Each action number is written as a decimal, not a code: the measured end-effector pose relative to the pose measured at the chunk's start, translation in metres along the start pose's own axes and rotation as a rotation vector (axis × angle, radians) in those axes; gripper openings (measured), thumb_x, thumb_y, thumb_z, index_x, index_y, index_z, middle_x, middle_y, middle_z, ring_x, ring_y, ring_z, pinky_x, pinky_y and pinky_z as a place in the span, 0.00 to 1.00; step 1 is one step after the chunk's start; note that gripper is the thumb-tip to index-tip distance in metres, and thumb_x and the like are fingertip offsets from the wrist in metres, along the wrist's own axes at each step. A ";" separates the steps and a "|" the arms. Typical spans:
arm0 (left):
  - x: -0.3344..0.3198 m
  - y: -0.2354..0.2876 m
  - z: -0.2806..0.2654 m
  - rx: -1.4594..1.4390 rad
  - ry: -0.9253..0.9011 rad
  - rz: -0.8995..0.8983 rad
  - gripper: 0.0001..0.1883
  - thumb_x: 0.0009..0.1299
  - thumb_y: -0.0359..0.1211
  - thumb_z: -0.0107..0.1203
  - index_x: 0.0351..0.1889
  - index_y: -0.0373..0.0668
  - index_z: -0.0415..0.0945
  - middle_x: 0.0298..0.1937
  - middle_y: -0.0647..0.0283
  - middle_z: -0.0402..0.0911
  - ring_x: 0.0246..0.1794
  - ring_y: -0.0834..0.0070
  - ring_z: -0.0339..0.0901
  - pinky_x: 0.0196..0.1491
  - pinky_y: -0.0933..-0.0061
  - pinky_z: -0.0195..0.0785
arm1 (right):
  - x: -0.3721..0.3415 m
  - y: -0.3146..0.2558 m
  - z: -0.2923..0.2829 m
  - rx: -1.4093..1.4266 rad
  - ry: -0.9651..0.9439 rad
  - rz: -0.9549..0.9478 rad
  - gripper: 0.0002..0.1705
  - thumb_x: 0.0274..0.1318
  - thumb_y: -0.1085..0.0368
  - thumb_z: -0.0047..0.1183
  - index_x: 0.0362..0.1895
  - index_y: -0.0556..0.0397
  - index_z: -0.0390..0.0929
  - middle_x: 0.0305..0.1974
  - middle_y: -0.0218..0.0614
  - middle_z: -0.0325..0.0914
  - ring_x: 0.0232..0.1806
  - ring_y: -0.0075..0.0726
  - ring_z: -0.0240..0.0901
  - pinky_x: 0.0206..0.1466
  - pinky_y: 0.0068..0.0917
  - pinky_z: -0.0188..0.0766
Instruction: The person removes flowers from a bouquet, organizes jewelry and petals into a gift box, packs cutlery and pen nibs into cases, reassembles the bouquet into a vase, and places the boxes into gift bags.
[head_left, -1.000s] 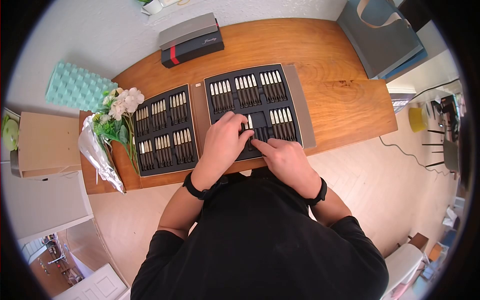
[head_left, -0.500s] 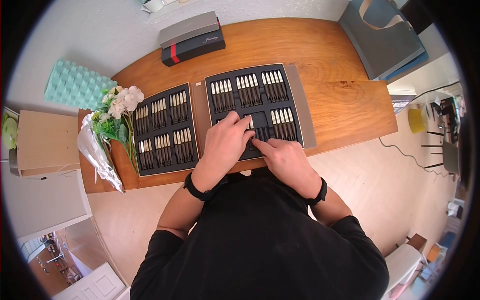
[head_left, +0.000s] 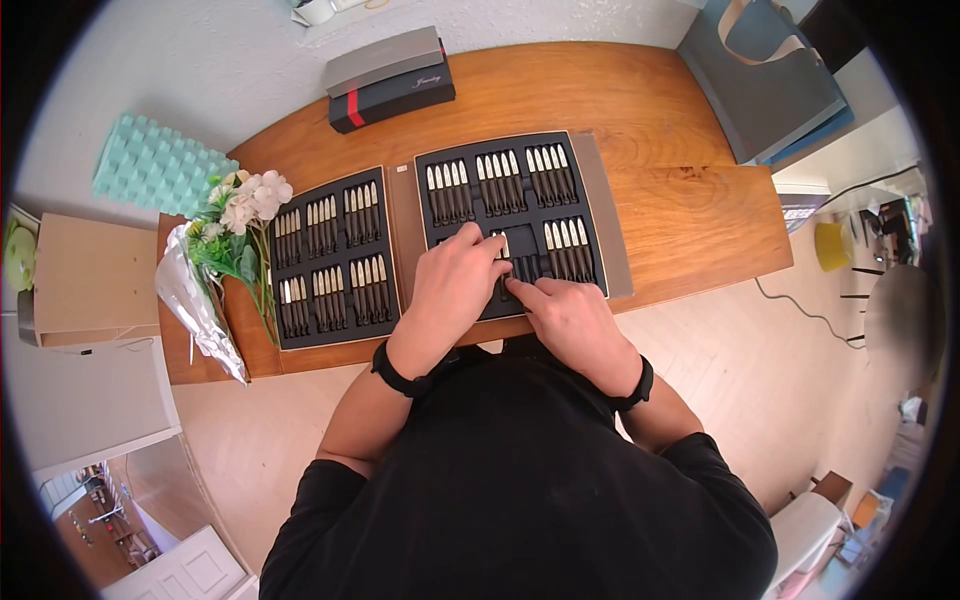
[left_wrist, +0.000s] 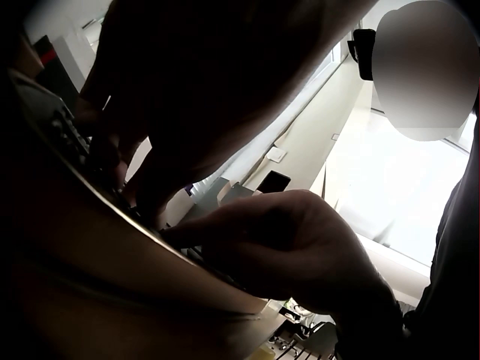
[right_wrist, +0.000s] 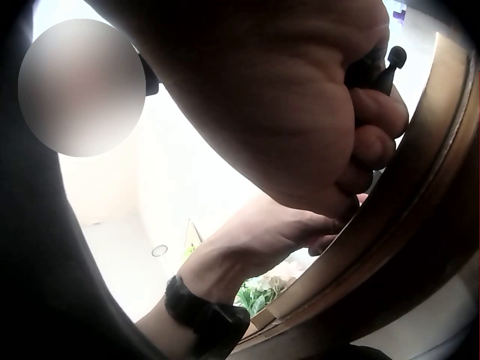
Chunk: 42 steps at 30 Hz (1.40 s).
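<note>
An open folding case has dark inlays, the right one (head_left: 480, 222) and the left one (head_left: 298, 260), with rows of slim dark sticks (head_left: 568, 250) with pale pointed tips. My left hand (head_left: 455, 285) is over the right inlay's front middle compartment, thumb and index finger pinching one pale-tipped stick (head_left: 504, 246). From the other side my right hand (head_left: 580, 320) grips near that stick's lower end, index fingertip right by the left thumb. In the right wrist view its other fingers (right_wrist: 373, 146) are curled, and a black round-ended stick (right_wrist: 394, 64) pokes out beside them.
The case lies along the front edge of a wooden table (head_left: 690, 220). Wrapped flowers (head_left: 250, 205) lie at the left, near a turquoise studded block (head_left: 155, 165). At the back are a black box (head_left: 395, 98) with a red band and a grey paper bag (head_left: 765, 90).
Both hands stay at the same compartment, with only slight finger movement. The head view has shifted a little, and a blurred round shape shows at the far right.
</note>
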<state>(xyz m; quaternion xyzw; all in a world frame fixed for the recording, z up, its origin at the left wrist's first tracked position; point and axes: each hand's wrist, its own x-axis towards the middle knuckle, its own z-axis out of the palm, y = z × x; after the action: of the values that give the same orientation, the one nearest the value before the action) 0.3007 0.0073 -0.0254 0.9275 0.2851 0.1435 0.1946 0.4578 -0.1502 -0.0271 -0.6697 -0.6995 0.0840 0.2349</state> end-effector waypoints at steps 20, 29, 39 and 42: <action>-0.018 0.024 -0.026 -0.704 -0.070 0.173 0.10 0.77 0.27 0.73 0.53 0.35 0.91 0.48 0.57 0.92 0.38 0.66 0.88 0.44 0.67 0.81 | 0.005 -0.010 -0.020 0.767 0.016 0.337 0.33 0.68 0.72 0.66 0.77 0.58 0.80 0.48 0.54 0.93 0.49 0.57 0.95 0.54 0.40 0.88; -0.015 0.019 -0.026 -0.726 -0.164 0.018 0.05 0.80 0.24 0.69 0.50 0.33 0.89 0.43 0.59 0.92 0.39 0.70 0.89 0.46 0.70 0.82 | 0.004 -0.005 -0.012 0.878 -0.051 0.359 0.25 0.74 0.70 0.65 0.72 0.60 0.82 0.44 0.45 0.91 0.45 0.31 0.89 0.55 0.34 0.85; -0.004 0.001 -0.035 -0.907 0.106 -0.150 0.05 0.87 0.24 0.62 0.54 0.33 0.87 0.43 0.65 0.90 0.40 0.82 0.86 0.46 0.77 0.80 | 0.006 -0.007 -0.022 0.704 -0.106 0.493 0.17 0.78 0.63 0.69 0.63 0.59 0.89 0.32 0.45 0.86 0.32 0.39 0.83 0.41 0.37 0.79; 0.007 -0.003 -0.044 -0.813 0.193 -0.131 0.04 0.86 0.24 0.63 0.53 0.33 0.87 0.41 0.66 0.90 0.38 0.82 0.84 0.45 0.76 0.80 | 0.000 -0.009 -0.023 0.547 -0.007 0.470 0.13 0.78 0.66 0.67 0.60 0.58 0.89 0.35 0.52 0.89 0.34 0.54 0.87 0.41 0.43 0.82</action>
<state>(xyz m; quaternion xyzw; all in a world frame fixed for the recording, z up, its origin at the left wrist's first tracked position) 0.2881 0.0259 0.0133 0.7375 0.2808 0.3179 0.5256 0.4597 -0.1550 -0.0033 -0.7243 -0.4788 0.3221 0.3774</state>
